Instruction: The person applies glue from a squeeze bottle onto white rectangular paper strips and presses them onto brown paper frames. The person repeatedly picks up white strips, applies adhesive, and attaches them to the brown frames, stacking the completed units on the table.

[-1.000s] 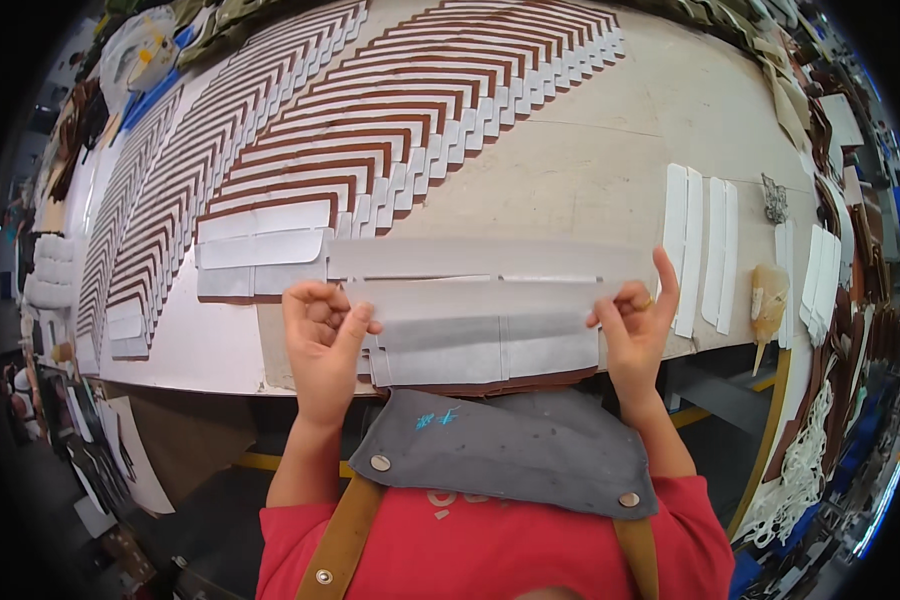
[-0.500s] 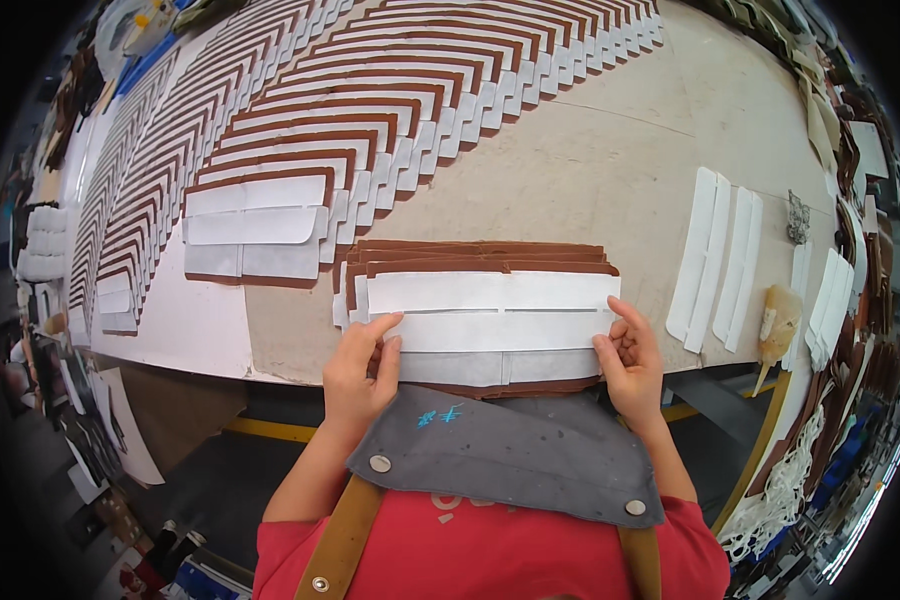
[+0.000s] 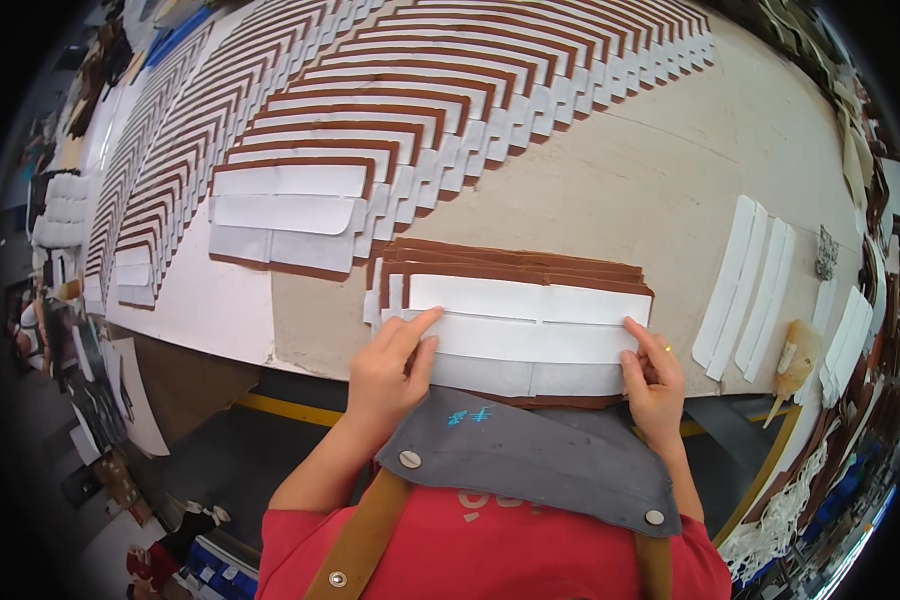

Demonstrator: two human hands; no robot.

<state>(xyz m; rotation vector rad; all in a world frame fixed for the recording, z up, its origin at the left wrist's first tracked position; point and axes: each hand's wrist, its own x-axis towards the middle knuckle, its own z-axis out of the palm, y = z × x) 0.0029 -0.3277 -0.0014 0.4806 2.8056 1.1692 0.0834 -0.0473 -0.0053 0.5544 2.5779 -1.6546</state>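
Observation:
A stack of brown panels [image 3: 570,263] with white backing lies at the table's near edge, right in front of me. Across the top panel runs a long white strip [image 3: 530,340], just below another white band [image 3: 530,296]. My left hand [image 3: 392,365] has its index finger and thumb on the strip's left end. At the right end, my right hand [image 3: 656,385] holds it in the same way, thumb and index finger at its edges, the other fingers curled. The strip lies flat against the panel.
Overlapping rows of similar brown-and-white panels [image 3: 290,215] fan across the table's left and far side. Loose white strips [image 3: 727,285] lie to the right, beside a pale bottle with a nozzle [image 3: 796,358]. White cords [image 3: 785,520] hang at the lower right.
The view has shifted, so everything sits further right and slightly turned. Both index fingers now rest further in on the strip's ends; the strip stays on the top panel.

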